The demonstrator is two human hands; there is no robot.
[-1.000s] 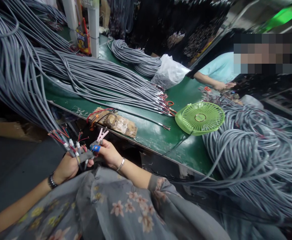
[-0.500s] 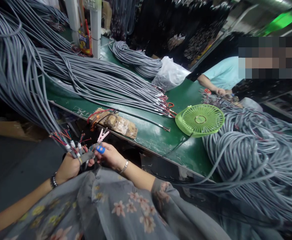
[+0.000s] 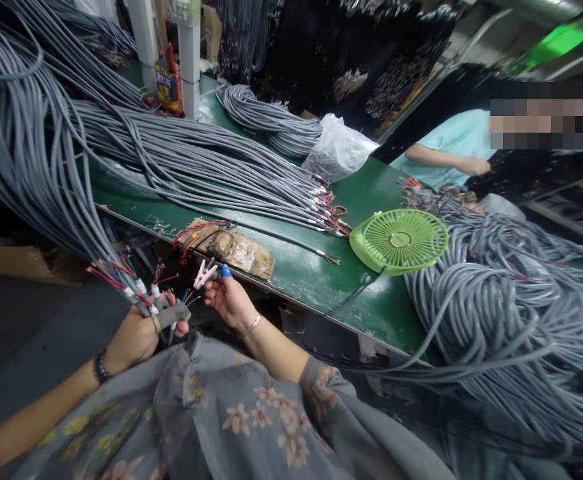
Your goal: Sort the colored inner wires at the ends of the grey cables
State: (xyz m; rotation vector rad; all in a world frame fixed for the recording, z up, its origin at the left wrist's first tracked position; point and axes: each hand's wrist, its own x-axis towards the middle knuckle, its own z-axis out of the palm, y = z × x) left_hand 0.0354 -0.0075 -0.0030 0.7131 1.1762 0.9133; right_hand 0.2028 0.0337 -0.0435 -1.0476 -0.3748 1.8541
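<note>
A green table (image 3: 381, 319) stretched beyond a worker's two bare hands, with a great heap (image 3: 511, 313) of grey cable well off to their right. Long cables (image 3: 211, 153) lay in a row past the hands, their near ends banded in white with red wires showing; that batch looked already stripped, though whether it was finished could not be told. More strands, the held cables (image 3: 46, 167), ran down from the upper left to the left hand. A green fan (image 3: 400, 237) stood beyond and to the right of the right hand, and a taped block (image 3: 248, 253) sat just past both hands.

The left hand (image 3: 141, 333) was closed around several banded ends. The right hand (image 3: 228, 303) was half curled just beside it, a blue band (image 3: 226, 271) on one digit; whether its fingertips pinched anything was unclear. A pink clip (image 3: 204, 273) stood near them. Coloured wires (image 3: 188, 297) fanned above the grip, some splayed, others bunched, suggesting a handful partway through, the number left hidden.
</note>
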